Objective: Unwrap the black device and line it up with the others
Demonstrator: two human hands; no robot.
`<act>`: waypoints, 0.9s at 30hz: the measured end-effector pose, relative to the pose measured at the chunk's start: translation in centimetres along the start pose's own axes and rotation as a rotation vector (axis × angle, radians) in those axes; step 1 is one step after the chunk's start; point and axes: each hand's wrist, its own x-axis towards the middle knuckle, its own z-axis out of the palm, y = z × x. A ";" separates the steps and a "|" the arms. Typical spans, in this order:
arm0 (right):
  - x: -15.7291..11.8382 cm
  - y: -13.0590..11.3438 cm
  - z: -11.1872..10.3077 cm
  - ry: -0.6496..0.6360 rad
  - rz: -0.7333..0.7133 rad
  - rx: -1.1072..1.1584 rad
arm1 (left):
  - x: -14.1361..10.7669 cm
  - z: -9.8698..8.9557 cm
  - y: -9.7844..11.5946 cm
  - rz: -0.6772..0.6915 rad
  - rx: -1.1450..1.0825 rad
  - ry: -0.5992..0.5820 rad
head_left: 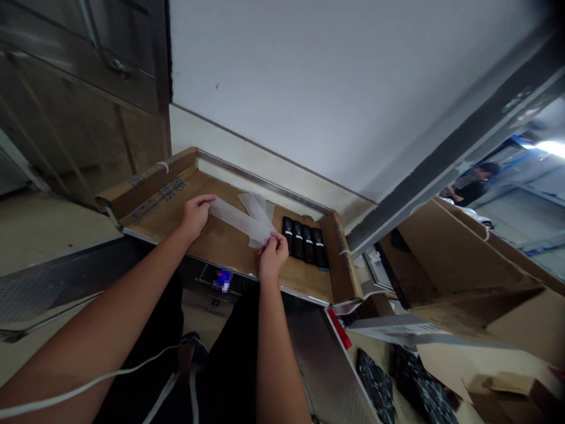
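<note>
A: What does the left hand hold?

B: It pinches one end of a long, translucent white plastic sleeve, fingers curled down on that end. The right hand grips the other end between thumb and fingertips, so the sleeve stretches between the 2 hands, just above the flattened brown cardboard sheet that covers the worktop.

A: Anything else close by?

B: Just beyond the right hand, more translucent plastic sleeves lie loose on the cardboard, partly under the held one. Right beside that hand, on its outer side, 4 black oblong devices lie in a tight row, touching each other.

A: And further out?

B: Beyond both hands a metal rail runs along the white wall. Well out past the right hand stand open brown cardboard boxes, and below it black patterned items sit in a carton. A white cable trails under the left forearm. Another person in dark clothes sits far off.
</note>
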 end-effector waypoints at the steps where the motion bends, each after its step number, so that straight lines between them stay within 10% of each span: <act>1: 0.1 0.1 0.0 0.008 -0.028 -0.029 | 0.1 0.0 0.0 0.003 0.000 -0.008; 15: 0.3 0.3 0.0 0.048 -0.044 0.051 | 1.7 0.3 -0.4 0.032 -0.105 0.125; 27: 0.0 0.4 0.5 -0.329 -0.102 -0.080 | 1.6 -0.1 -1.4 0.148 0.201 -0.060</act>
